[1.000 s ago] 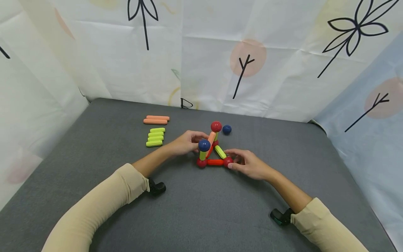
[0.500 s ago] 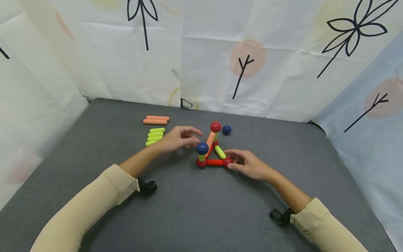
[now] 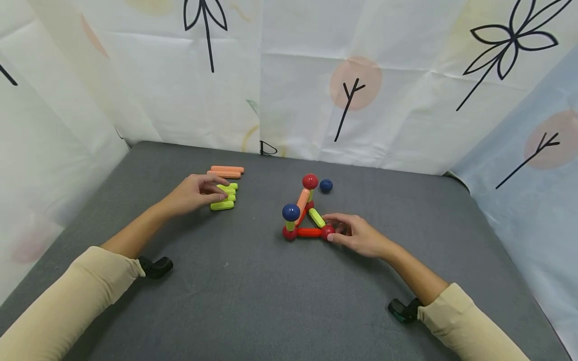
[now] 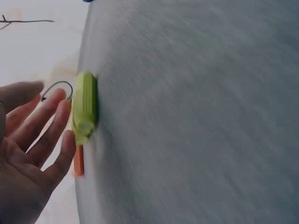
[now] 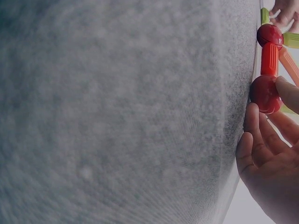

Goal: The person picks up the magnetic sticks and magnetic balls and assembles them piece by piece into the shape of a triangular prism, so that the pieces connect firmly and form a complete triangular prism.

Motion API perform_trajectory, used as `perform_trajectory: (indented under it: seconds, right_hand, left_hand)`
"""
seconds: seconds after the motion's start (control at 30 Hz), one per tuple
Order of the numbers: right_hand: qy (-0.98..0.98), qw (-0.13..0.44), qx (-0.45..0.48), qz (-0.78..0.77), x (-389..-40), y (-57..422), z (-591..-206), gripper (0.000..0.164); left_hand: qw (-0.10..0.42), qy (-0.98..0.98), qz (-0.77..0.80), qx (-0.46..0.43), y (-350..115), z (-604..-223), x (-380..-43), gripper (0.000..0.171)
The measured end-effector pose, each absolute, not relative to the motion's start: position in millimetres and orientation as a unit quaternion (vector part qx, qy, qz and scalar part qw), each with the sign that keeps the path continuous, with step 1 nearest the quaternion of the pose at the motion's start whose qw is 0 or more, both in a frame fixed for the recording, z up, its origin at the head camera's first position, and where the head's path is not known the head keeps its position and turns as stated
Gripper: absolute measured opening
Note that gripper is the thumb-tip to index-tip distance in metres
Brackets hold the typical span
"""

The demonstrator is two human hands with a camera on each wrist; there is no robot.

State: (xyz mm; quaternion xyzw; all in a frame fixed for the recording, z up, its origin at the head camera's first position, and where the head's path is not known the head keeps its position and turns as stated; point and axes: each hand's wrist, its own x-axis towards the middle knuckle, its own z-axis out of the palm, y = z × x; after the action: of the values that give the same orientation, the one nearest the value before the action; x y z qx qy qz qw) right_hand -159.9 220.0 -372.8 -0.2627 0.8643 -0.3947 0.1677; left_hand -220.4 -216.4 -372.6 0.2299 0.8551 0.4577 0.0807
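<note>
My left hand [image 3: 191,193] hovers over a row of several lime-green sticks [image 3: 223,205]. Its fingers are loosely bent and hold nothing; in the left wrist view they lie beside the green sticks [image 4: 85,100]. My right hand [image 3: 361,238] pinches a red ball [image 5: 265,94] between thumb and fingers. That ball is the near right corner of a triangular base made with red sticks [image 3: 309,232] and a green stick [image 3: 317,217]. A dark blue ball [image 3: 291,212] tops a short green upright at the left corner. Another red ball [image 3: 310,181] tops the back upright, and an orange stick [image 3: 303,199] leans up to it.
Two orange sticks [image 3: 228,169] lie side by side behind the green row. A loose dark blue ball [image 3: 326,186] rests right of the back upright. The grey tabletop [image 3: 280,291] ends at a patterned white cloth [image 3: 293,100] behind.
My left hand has left the blue-topped upright and moved left to the green sticks. The blue ball sits slightly lower than a second ago. My right hand stays at the red corner ball.
</note>
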Motion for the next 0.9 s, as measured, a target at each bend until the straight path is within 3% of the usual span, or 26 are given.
perform_trajectory:
  seconds: [0.37, 0.77, 0.9]
  right_hand:
    - [0.864, 0.167, -0.263, -0.395, -160, 221, -374, 0.05]
    - [0.865, 0.17, -0.258, -0.395, -160, 220, -373, 0.05]
    - [0.865, 0.169, -0.26, -0.394, -160, 220, -373, 0.05]
  left_hand:
    - [0.027, 0.896, 0.347, 0.275, -210, -385, -208, 0.041]
    - [0.051, 0.881, 0.387, 0.269, -190, -392, -209, 0.044]
    - [0.079, 0.858, 0.437, 0.257, -176, -387, -210, 0.046]
